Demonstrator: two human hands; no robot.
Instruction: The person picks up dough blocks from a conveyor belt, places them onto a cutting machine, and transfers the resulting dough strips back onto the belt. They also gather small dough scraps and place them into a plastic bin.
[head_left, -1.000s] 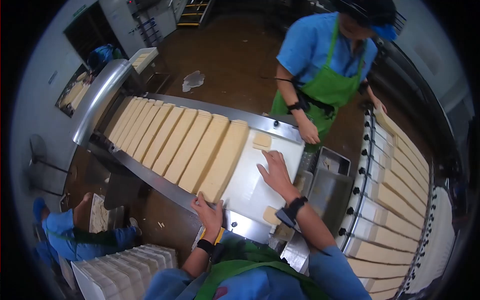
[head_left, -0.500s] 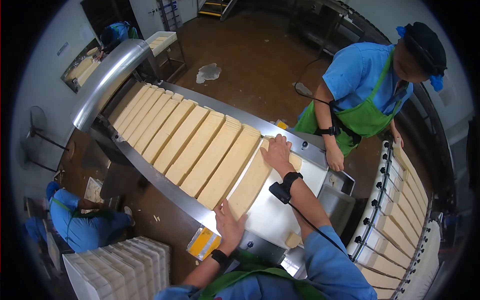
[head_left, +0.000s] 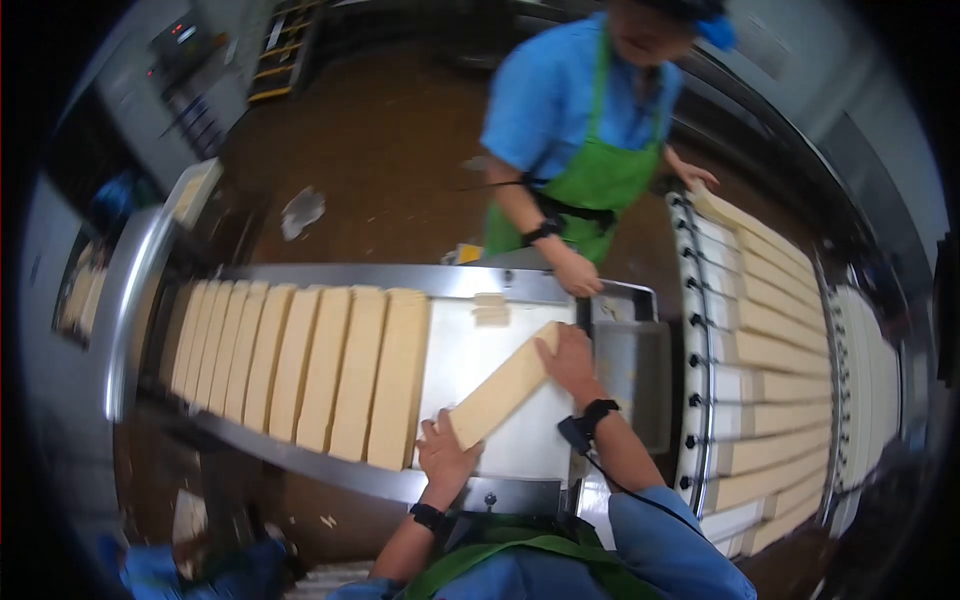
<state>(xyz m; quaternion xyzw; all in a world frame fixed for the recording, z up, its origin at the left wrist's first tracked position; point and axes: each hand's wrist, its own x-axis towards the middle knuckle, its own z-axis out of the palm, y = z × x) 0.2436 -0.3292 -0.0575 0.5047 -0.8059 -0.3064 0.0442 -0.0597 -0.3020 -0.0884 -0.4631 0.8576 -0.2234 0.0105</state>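
One long, pale yellow slab (head_left: 505,385) lies slantwise over the white surface of the conveyor table (head_left: 525,450), between my two hands. My left hand (head_left: 447,455) holds its lower left end, fingers spread around the edge. At the upper right end, my right hand (head_left: 570,362) grips it with the fingers over the side. To the left, a row of similar slabs (head_left: 345,370) stands side by side on the belt, apart from the held one. A small pale offcut (head_left: 490,310) rests near the far edge.
Across the table a co-worker (head_left: 585,140) in a green apron has one hand on the table's far corner. On the right, a second conveyor (head_left: 780,350) carries several slabs. A metal tray (head_left: 640,385) sits between them. A curved metal hood (head_left: 140,310) spans the belt's left end.
My hands have moved the slab right, away from the row, and turned it to a steeper slant across the table. My view has swung round. The co-worker still touches the table corner.
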